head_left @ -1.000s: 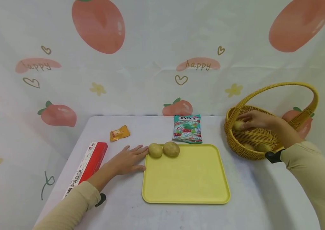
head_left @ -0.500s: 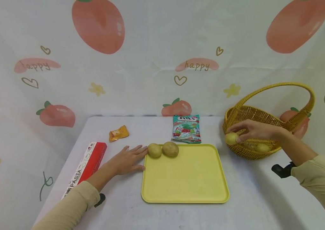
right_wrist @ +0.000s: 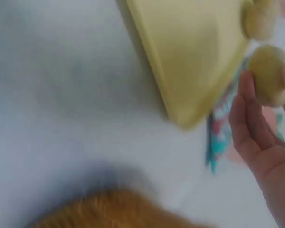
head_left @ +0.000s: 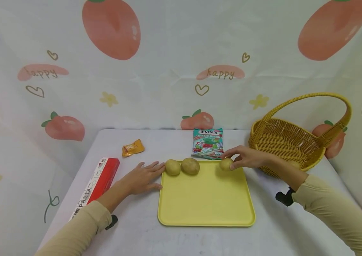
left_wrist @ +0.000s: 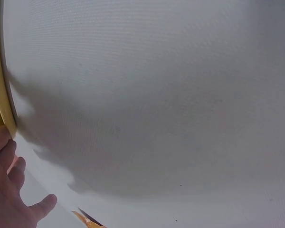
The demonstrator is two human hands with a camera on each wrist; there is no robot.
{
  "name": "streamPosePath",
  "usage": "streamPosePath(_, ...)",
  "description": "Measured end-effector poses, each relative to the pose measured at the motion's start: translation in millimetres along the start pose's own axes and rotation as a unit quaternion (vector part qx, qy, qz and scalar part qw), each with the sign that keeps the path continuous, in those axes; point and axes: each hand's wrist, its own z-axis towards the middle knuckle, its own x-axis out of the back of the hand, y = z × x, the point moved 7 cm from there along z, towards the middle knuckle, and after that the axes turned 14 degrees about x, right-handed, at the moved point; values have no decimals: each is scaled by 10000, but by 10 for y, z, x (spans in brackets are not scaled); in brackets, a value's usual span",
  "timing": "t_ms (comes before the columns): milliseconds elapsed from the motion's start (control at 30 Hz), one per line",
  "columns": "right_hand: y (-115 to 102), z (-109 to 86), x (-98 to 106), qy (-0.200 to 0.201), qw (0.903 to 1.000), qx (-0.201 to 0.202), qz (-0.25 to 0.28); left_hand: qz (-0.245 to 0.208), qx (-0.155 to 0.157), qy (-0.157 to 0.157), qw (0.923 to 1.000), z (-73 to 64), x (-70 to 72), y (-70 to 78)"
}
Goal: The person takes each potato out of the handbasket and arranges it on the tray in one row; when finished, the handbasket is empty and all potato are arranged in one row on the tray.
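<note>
Between its thumb and fingers my right hand holds a potato over the back right part of the yellow tray. The right wrist view shows the same potato pinched at the fingertips. Two other potatoes lie side by side in the tray's back left corner, the left one and the right one. My left hand rests with spread, straight fingers at the tray's left edge, its fingertips beside the left potato. In the left wrist view that hand touches the tray's rim.
A wicker basket with a tall handle stands at the right; a potato shows partly behind my forearm. Behind the tray lies a green candy bag. An orange packet and a red-and-white pasta box lie at the left.
My right hand has lifted a potato out of the basket and carried it left to above the tray. The left hand stays in place.
</note>
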Motion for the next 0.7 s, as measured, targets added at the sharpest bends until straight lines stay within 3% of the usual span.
streamPosePath(367, 174, 464, -365, 686, 9966, 333, -326, 5, -48, -4, 10000, 14, -3, 11)
streamPosePath(700, 130, 517, -367, 803, 9895, 480, -1106, -31, -65, 18, 10000, 17, -4, 9)
